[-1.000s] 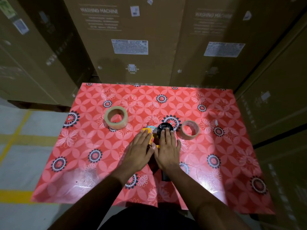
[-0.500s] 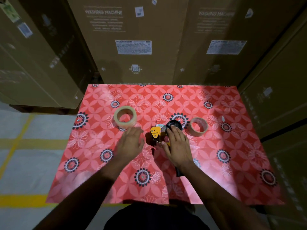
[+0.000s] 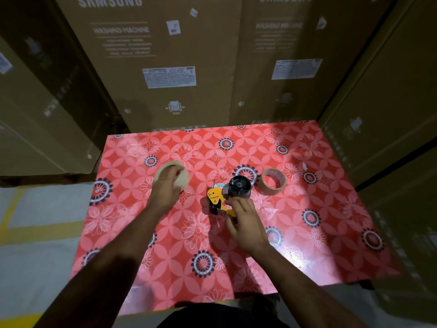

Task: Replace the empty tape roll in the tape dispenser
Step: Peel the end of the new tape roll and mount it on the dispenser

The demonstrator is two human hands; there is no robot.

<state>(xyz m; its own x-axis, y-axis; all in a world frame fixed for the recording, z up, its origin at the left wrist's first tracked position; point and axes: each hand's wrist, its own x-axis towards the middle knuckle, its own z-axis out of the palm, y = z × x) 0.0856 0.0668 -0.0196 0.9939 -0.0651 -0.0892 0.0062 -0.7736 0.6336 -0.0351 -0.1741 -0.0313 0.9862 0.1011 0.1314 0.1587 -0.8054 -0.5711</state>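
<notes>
A yellow and black tape dispenser lies in the middle of the red flowered table, its black spool hub bare. My right hand grips the dispenser's lower frame and handle. My left hand lies over a full roll of beige tape to the left, fingers closing around it and hiding most of it. An empty brown cardboard tape core lies flat just right of the hub.
Tall cardboard washing-machine boxes wall in the table at the back, left and right. Grey floor with yellow lines shows at the left. The table's near edge is close to my body.
My left hand left the dispenser and moved left and away onto the full tape roll. My right hand slid back from the hub to the dispenser's frame, uncovering the hub.
</notes>
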